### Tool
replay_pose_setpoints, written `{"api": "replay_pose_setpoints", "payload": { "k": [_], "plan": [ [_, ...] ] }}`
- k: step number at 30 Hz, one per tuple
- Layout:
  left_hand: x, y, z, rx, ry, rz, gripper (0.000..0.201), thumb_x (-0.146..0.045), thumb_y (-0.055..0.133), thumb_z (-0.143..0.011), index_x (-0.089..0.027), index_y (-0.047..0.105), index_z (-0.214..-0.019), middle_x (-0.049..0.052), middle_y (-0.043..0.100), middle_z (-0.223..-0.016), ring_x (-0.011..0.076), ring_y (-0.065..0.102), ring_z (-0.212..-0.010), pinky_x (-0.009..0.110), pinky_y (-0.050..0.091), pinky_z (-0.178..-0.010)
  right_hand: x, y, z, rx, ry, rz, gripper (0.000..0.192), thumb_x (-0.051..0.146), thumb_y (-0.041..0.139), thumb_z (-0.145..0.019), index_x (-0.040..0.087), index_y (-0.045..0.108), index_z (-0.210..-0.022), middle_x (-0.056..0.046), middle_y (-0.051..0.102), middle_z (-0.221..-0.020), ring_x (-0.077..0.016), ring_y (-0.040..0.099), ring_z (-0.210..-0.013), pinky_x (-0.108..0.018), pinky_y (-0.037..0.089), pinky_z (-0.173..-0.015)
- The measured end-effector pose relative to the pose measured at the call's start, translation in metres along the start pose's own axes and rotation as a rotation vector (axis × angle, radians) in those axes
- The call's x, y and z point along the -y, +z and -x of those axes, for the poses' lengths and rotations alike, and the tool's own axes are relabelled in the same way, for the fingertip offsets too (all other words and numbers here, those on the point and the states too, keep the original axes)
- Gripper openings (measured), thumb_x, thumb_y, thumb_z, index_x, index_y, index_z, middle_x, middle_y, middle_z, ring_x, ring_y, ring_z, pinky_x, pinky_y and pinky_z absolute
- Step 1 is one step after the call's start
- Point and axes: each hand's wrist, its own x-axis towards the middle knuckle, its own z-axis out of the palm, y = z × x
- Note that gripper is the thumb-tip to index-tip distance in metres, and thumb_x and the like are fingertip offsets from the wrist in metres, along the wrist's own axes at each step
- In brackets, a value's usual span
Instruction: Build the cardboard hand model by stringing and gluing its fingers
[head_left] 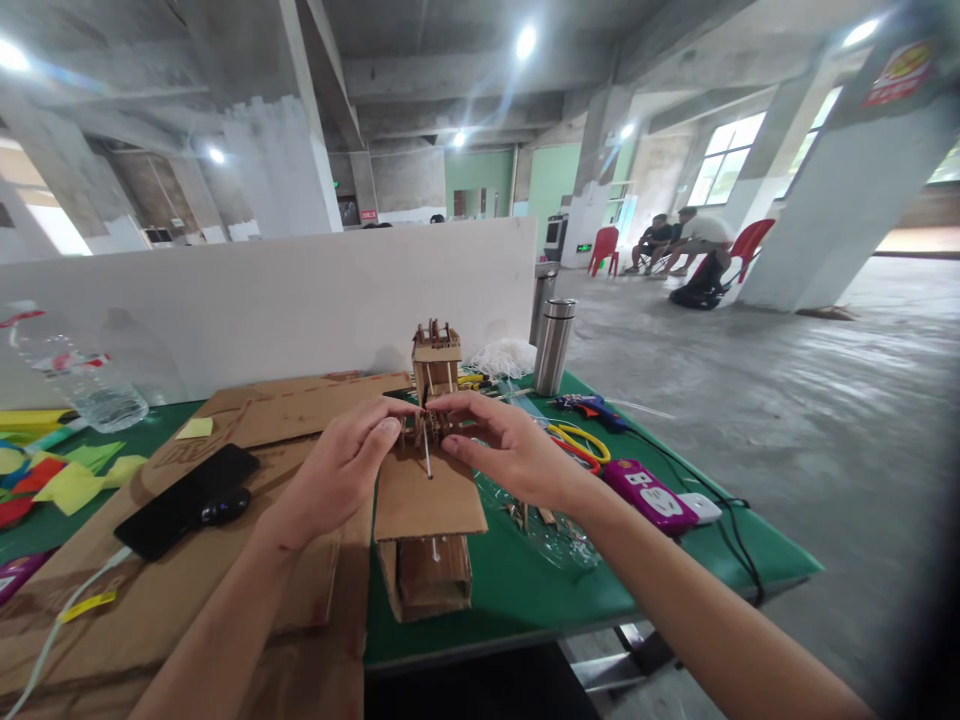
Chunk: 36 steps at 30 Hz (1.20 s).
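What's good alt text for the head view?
A person's left hand and right hand meet with fingertips at the upper part of a cardboard model on a green table. A black phone lies on flat cardboard to the left; a steel flask and purple power strip are to the right.

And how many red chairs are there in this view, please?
2. One red chair stands left of the two seated people; the other red chair is at their right. Others may be hidden.
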Motion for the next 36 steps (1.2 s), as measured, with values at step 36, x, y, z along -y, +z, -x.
{"api": "replay_pose_setpoints", "payload": {
  "k": [36],
  "plan": [
    [0.0015,0.0054,0.0011,0.027,-0.055,-0.023,0.038,-0.036,0.031,-0.101,-0.02,0.06,-0.12,0.008,0.066,-0.12,0.0231,0.06,-0.112,0.038,0.044,-0.099,0.0005,0.0003,0.0011,-0.022,-0.002,0.026,0.034,0.02,0.057,-0.09,0.021,0.056,-0.124,-0.007,0.064,-0.114,-0.0181,0.062,-0.101,-0.037,0.053,-0.088]
  ]
}}
